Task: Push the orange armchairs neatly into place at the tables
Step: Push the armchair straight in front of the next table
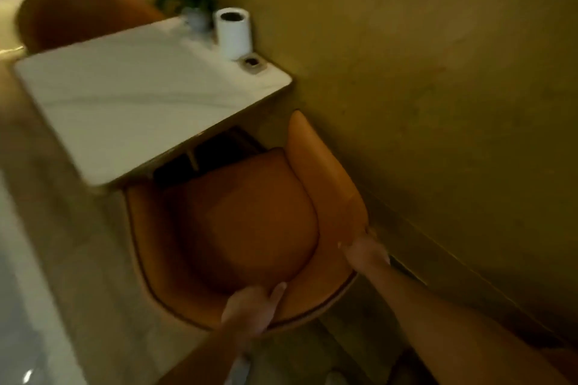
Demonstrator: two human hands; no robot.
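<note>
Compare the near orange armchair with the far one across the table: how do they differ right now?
The near armchair is gripped at its back rim by the left hand and right hand; the far armchair is untouched. The near armchair shows its seat cushion, mostly outside the table edge; the far armchair shows only its rounded back. Both are orange and face the table.
</note>
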